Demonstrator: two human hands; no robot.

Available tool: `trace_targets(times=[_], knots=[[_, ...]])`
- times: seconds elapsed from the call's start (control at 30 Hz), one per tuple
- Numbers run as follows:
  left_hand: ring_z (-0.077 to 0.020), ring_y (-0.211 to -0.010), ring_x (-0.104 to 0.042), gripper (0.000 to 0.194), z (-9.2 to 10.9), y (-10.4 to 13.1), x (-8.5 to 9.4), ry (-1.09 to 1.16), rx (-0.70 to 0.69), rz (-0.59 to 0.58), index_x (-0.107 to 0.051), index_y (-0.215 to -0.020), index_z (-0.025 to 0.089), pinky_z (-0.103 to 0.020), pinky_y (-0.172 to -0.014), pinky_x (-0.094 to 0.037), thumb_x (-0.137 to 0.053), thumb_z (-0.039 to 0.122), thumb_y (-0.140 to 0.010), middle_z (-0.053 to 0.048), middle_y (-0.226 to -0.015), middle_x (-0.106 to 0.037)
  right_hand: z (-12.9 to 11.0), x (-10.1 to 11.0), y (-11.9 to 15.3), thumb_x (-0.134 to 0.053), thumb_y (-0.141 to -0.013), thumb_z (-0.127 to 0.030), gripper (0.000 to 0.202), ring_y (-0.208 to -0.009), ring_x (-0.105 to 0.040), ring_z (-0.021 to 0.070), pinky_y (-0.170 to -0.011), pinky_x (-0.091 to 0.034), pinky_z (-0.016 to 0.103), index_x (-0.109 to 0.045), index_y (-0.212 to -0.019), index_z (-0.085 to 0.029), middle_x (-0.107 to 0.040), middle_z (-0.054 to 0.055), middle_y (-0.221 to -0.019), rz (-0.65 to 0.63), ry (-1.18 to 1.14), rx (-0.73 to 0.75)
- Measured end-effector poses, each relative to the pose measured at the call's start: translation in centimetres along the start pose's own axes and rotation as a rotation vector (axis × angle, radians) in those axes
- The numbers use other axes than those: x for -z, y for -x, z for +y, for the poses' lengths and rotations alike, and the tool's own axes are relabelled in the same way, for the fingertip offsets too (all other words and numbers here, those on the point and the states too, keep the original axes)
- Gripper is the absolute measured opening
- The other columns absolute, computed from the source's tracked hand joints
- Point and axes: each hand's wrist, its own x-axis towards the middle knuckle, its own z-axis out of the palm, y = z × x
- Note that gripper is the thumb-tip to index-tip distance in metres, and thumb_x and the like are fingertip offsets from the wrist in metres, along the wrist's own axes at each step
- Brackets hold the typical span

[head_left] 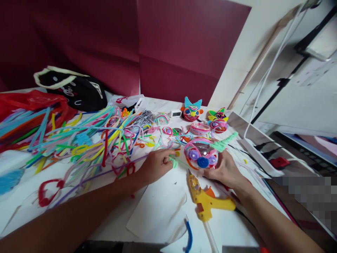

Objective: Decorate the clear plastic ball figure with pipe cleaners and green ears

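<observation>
My right hand [223, 170] is wrapped around the side of a round face ornament [196, 146] made of pipe cleaners, with purple eyes and a blue nose. A long pale green pipe-cleaner piece [223, 142] sticks out from its upper right. Left of the face, my left hand [159, 165] is closed in a pinch on a small pale green pipe-cleaner piece [173, 161]. A thin strand runs from it toward the face. Just below the face lies a yellow hot glue gun [204, 202], nozzle pointing away from me, with a glue stick [210, 235] in its back end.
Loose pipe cleaners [86, 137] cover the left side. Behind stand a blue-eared face [193, 110], a yellow-eared face [218, 121] and a small digital clock [176, 113]. A black bag [76, 91] sits at back left, a power strip [260, 156] at right.
</observation>
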Motion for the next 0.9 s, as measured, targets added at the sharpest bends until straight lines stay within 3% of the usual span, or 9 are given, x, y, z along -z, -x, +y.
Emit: trace_targets(times=[0.07,0.13,0.2,0.27,0.37,0.5,0.7,0.9], knots=[[-0.0096,-0.059,-0.046,0.052,0.7,0.3,0.0,-0.043,-0.076,0.000,-0.066,-0.115,0.018,-0.022,-0.055,-0.036,-0.064,0.011,-0.064,0.002,-0.073,-0.054,-0.7,-0.3,0.4,-0.090,-0.054,-0.029,0.067,-0.095,-0.070,0.0261,-0.087,-0.055,0.037,-0.061,-0.114,-0.019,-0.073,0.009,-0.108,-0.003,-0.031,0.008],[-0.0171,-0.082,-0.059,0.070,1.3,0.7,-0.1,0.031,-0.115,-0.032,-0.051,-0.133,0.019,-0.026,-0.065,-0.046,-0.073,0.022,-0.067,-0.008,-0.104,-0.060,-1.1,-0.5,0.7,-0.090,-0.055,-0.029,0.074,-0.094,-0.071,0.0253,-0.086,-0.056,0.035,-0.058,-0.121,-0.019,-0.073,0.008,-0.108,-0.013,-0.071,0.000],[-0.0275,-0.115,-0.056,0.088,1.7,1.2,-0.4,0.198,-0.108,-0.100,-0.038,-0.142,0.022,-0.033,-0.083,-0.051,-0.080,0.031,-0.065,-0.016,-0.135,-0.050,-1.4,-0.8,1.1,-0.090,-0.054,-0.029,0.079,-0.097,-0.070,0.0257,-0.087,-0.055,0.035,-0.056,-0.125,-0.019,-0.073,0.008,-0.110,-0.032,-0.086,-0.019],[-0.0330,-0.133,-0.045,0.099,2.0,1.7,-0.8,0.369,-0.076,-0.185,-0.031,-0.144,0.025,-0.040,-0.099,-0.047,-0.086,0.034,-0.062,-0.017,-0.150,-0.037,-1.6,-1.2,1.4,-0.090,-0.054,-0.028,0.081,-0.099,-0.069,0.0260,-0.088,-0.055,0.035,-0.056,-0.126,-0.019,-0.072,0.009,-0.113,-0.060,-0.085,-0.031],[-0.0336,-0.135,-0.045,0.103,2.4,2.2,-1.2,0.571,-0.023,-0.276,-0.028,-0.144,0.028,-0.046,-0.109,-0.042,-0.088,0.032,-0.060,-0.016,-0.152,-0.035,-2.0,-1.8,1.6,-0.090,-0.054,-0.027,0.079,-0.098,-0.069,0.0261,-0.087,-0.055,0.036,-0.055,-0.125,-0.018,-0.071,0.010,-0.113,-0.096,-0.096,-0.047],[-0.0333,-0.132,-0.049,0.099,2.8,2.4,-1.3,0.702,0.007,-0.287,-0.031,-0.141,0.028,-0.044,-0.106,-0.046,-0.089,0.025,-0.060,-0.014,-0.146,-0.044,-2.3,-2.7,1.7,-0.088,-0.055,-0.023,0.079,-0.102,-0.068,0.0269,-0.090,-0.055,0.038,-0.054,-0.126,-0.020,-0.070,0.008,-0.113,-0.119,-0.149,-0.026],[-0.0302,-0.123,-0.057,0.090,2.8,2.2,-1.2,0.702,-0.044,-0.239,-0.042,-0.131,0.028,-0.037,-0.096,-0.052,-0.091,0.019,-0.056,-0.010,-0.135,-0.055,-2.6,-3.3,1.7,-0.087,-0.056,-0.017,0.074,-0.105,-0.067,0.0274,-0.090,-0.056,0.039,-0.053,-0.122,-0.022,-0.069,0.008,-0.115,-0.148,-0.236,-0.029],[-0.0314,-0.121,-0.057,0.089,2.3,2.3,-1.4,0.602,-0.104,-0.154,-0.044,-0.127,0.024,-0.038,-0.096,-0.053,-0.091,0.020,-0.052,-0.012,-0.132,-0.055,-2.5,-3.4,2.0,-0.087,-0.059,-0.021,0.067,-0.095,-0.069,0.0243,-0.083,-0.058,0.037,-0.056,-0.119,-0.022,-0.069,0.006,-0.113,-0.201,-0.239,-0.098]])
